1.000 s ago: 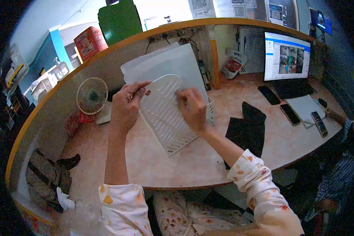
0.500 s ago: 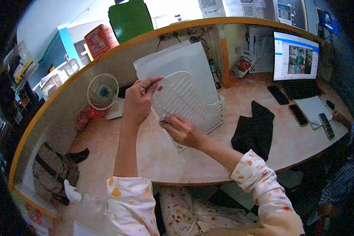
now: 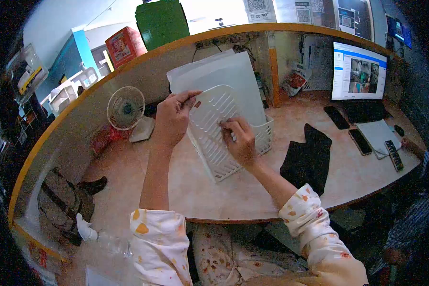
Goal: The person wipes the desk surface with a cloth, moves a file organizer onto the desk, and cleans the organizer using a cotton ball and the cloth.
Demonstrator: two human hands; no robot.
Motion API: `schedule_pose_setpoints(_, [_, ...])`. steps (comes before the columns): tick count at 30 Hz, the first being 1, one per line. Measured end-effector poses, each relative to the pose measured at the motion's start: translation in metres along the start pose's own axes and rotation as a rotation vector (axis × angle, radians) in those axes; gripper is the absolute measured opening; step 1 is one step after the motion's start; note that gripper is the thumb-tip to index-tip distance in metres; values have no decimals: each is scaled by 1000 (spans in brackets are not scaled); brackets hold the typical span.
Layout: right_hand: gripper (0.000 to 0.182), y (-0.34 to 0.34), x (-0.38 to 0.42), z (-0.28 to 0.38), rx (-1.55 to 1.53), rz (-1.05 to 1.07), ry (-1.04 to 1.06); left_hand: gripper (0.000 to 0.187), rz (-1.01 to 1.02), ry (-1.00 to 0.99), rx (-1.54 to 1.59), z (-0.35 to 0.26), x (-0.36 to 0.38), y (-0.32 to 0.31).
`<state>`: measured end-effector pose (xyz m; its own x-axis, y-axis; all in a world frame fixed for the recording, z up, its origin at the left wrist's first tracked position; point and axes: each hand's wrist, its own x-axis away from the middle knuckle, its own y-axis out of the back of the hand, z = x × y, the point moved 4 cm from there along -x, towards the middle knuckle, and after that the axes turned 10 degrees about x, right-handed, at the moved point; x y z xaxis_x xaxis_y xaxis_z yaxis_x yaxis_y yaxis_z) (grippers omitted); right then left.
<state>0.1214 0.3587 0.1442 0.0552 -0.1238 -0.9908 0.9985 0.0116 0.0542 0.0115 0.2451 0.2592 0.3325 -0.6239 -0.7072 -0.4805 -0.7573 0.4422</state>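
Note:
A white slotted plastic file holder stands tilted on the desk, with several white papers or folders upright inside it. My left hand grips its upper left corner, thumb and fingers closed round the edge. Against the slotted side is my right hand, its fingers curled in a pinch near the slots. Whatever lies between those fingertips, if anything, is hidden. A black cloth lies to the right of the holder.
A small white fan stands at the back left. A grey bag and a spray bottle sit at the left. On the right are a laptop, phones, a notebook and a remote. Another person's sleeve shows at far right.
My right hand has moved up and rightward from the holder's left edge to the middle of its slotted side. My left hand keeps its grip on the corner.

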Motion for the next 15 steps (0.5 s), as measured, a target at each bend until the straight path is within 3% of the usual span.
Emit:
schedule_pose_setpoints(3, [14,-9,26,26,-94,106,198,22,14,35,-21,1,-1,-1])
schedule_pose_setpoints(6, [13,-9,13,30,-152,190,214,21,2,27,1,1,-3,-1])
schedule_pose_setpoints(9, [17,-2,-6,37,-95,91,108,21,-13,2,-7,4,-3,-1])
schedule_pose_setpoints(15, [33,-12,25,47,-119,203,401,21,-4,-3,-77,-5,0,0])
